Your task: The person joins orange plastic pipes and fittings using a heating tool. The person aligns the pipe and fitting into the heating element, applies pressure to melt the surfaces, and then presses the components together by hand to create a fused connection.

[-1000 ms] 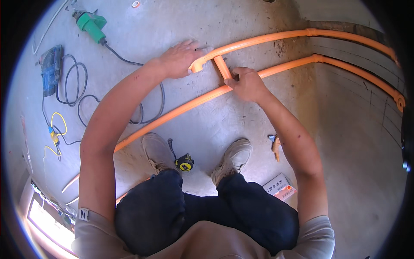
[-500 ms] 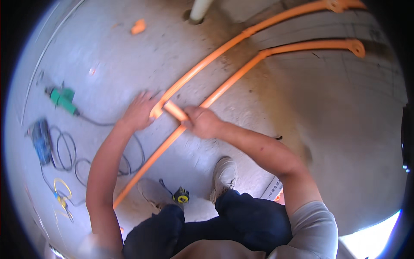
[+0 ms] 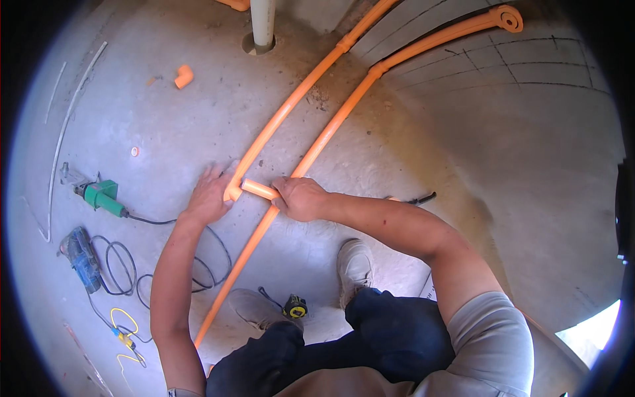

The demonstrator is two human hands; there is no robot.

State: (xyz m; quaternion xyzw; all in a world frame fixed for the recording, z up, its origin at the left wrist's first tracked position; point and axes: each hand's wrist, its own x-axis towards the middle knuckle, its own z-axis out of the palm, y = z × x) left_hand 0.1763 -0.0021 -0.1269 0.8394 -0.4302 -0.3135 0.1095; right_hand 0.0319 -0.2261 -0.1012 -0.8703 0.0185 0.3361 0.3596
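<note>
Two long orange pipes run side by side over the concrete floor and bend up the wall. The farther pipe (image 3: 270, 130) ends in an orange elbow fitting (image 3: 231, 193). My left hand (image 3: 209, 194) lies against the outer side of that elbow with its fingers stretched out. Between thumb and fingers, my right hand (image 3: 303, 197) grips one end of a short orange pipe (image 3: 259, 189). The free end of this piece points at the elbow's opening, close to it; whether they touch I cannot tell. The nearer pipe (image 3: 249, 250) passes beneath the short piece and my right hand.
At left lie a green corded power tool (image 3: 103, 198), a blue power tool (image 3: 81, 257) and a yellow cord (image 3: 126, 336). A tape measure (image 3: 294, 307) sits between my shoes. Farther off are a loose orange elbow (image 3: 184, 77) and a white upright pipe (image 3: 262, 28).
My head view has shifted, so more wall shows at right. Both hands stay near the elbow, and the short pipe remains in my right hand, with its free end close to the fitting.
</note>
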